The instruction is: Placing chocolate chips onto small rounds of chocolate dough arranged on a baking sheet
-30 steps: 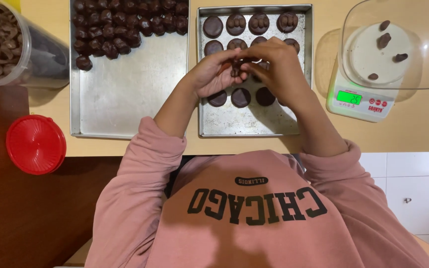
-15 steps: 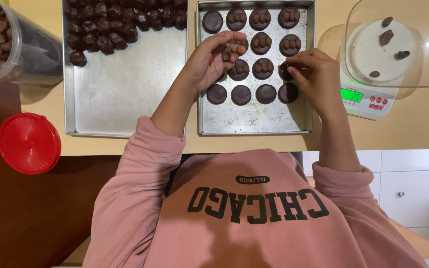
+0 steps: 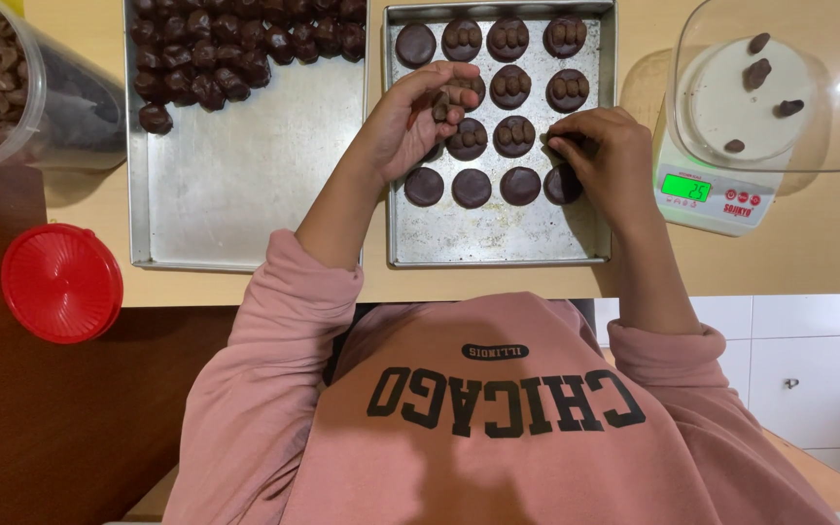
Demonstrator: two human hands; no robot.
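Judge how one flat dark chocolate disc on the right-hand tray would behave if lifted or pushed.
The disc looks thin and flat, so it would probably slide on the metal tray, not roll. Being small, it is likely light. Its thinness suggests it could snap or smudge under a firm pinch.

Matt metal tray, glossy plastic lid

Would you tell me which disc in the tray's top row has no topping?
The leftmost disc in the right-hand tray; its surface is plain, the other three carry pieces.

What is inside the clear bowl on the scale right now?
The clear bowl on the scale holds four small dark pieces, lying apart. The scale's platform shows through the bowl; nothing visibly covers them.
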